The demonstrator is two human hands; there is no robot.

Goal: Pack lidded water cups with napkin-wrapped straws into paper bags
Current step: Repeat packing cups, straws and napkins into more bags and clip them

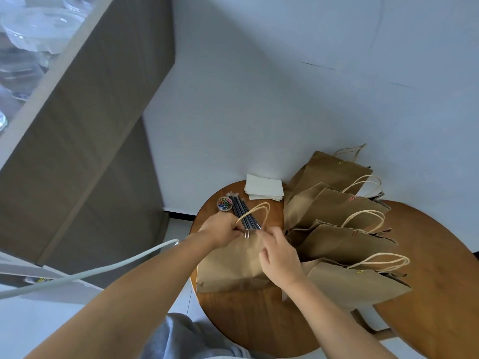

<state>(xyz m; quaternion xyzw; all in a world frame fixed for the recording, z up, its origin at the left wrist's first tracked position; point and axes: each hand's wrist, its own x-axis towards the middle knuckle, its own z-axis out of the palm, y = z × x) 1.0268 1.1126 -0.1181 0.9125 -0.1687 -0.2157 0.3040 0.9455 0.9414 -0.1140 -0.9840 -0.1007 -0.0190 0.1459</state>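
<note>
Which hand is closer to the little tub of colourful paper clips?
The left hand. It grips the bag's top just below the tub of paper clips, while the right hand rests further away on the paper bag, down and to the right.

A round wooden bench (248, 317) stands against a pale wall (285, 73); a second round wooden bench (427, 281) adjoins it on the right. Near the far left edge of the first bench sits a small clear round tub of coloured paper clips (224, 203). A white cable (85, 274) crosses the lower left corner. At left rises a grey-brown cabinet side (85, 151) with a light edge, beside it blurred clear glassware (28, 29) at upper left. Grey fabric (186, 338) shows at bottom centre, over a light floor (178, 226).
</note>
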